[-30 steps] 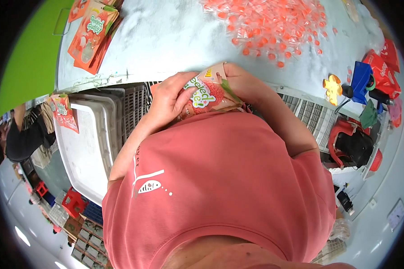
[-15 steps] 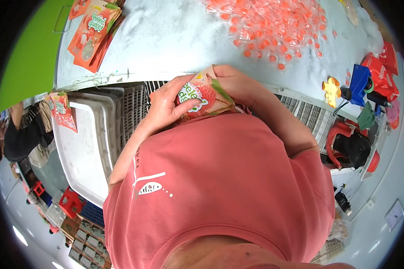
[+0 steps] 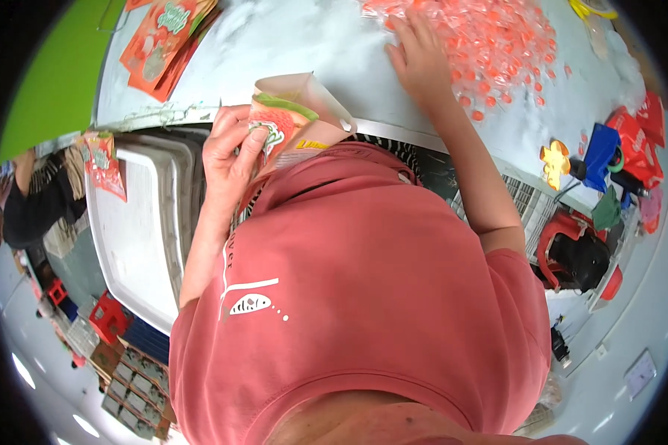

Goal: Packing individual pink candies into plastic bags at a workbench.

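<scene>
The left grip pinches the side of an open pouch, thumb on its printed front, beside the near edge of the bench. The right grip has its fingers spread on the left side of a heap of wrapped red candies; I can't tell whether it holds any.

Around them, largest first: stacked white crates below the bench at left, a pile of pouches at its far left, red bags at the right, a blue holder, then a little yellow flower-shaped piece.

The bench top is pale and blotched, with a green panel to its left; past the crates I see another person's dark sleeve.

The near edge, worn at left, runs close to the worker's red shirt. Pale surface stretches between pile and heap; the pouch's mouth gapes toward it.
</scene>
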A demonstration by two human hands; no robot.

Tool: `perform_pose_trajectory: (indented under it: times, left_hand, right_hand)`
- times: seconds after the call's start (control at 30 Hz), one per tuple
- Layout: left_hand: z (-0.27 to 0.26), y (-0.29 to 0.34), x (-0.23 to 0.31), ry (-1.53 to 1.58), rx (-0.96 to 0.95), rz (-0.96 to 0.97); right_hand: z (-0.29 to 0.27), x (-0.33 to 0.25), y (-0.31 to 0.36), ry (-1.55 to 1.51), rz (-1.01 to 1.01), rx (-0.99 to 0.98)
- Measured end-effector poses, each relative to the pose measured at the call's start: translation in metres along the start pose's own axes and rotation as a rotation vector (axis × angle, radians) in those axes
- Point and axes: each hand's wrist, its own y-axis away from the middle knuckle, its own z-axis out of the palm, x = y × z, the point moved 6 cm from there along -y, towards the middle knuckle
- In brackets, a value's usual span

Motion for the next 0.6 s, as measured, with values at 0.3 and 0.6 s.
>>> perform_pose_trajectory:
  times: [0.3,0.6]
  left_hand:
    - [-0.031,0.011,0.015,0.013,0.068,-0.009]
    - [-0.051,0.047,-0.004,-0.117,0.125,-0.231]
  right_hand:
    - [0.093,-0.039,-0.023,-0.556,-0.002,-0.27]
    - [0.037,0.001,0.01,-0.648,0.301,-0.062]
